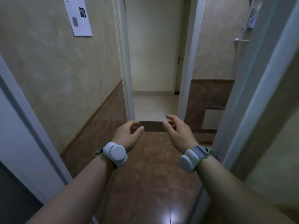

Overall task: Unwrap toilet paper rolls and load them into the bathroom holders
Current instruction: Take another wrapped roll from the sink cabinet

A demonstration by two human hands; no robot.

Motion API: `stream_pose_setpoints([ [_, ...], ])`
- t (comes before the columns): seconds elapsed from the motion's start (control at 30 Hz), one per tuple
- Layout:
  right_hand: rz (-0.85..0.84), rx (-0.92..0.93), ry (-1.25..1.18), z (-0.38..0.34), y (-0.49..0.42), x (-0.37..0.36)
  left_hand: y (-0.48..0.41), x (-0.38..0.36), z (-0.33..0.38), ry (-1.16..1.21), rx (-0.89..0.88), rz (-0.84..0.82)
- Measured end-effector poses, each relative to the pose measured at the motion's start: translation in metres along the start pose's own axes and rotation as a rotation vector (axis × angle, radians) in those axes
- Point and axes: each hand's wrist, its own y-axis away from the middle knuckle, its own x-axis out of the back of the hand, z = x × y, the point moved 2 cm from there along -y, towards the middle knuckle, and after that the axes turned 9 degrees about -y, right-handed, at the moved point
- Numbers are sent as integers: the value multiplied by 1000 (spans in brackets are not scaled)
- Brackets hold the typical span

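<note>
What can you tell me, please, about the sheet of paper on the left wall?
The sheet of paper is white and lies flat on the beige wall, left of the white door frame. It bears a small dark picture, a grey square below it and print too blurred to read. Its top runs out of view.

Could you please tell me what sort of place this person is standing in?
Likely a narrow indoor passage by a bathroom, though no fixtures show. It has glossy brown floor tiles, a matching tiled band low on the beige wall, and a white door frame opening onto a paler hall.
</note>
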Motion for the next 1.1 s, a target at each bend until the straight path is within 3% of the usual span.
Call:
stream_pose_setpoints([
  [0.4, 62, -93, 3, 57, -170, -38, -187, -21, -36, 30, -7, -18],
  [0.7, 275, -184, 22, 114, -301, -31, -364, -61, -41, 61, -137, -143],
  [1.1, 490, -390, 134, 259, -418, 69, -536, -226, 39, 94, -282, -337],
])
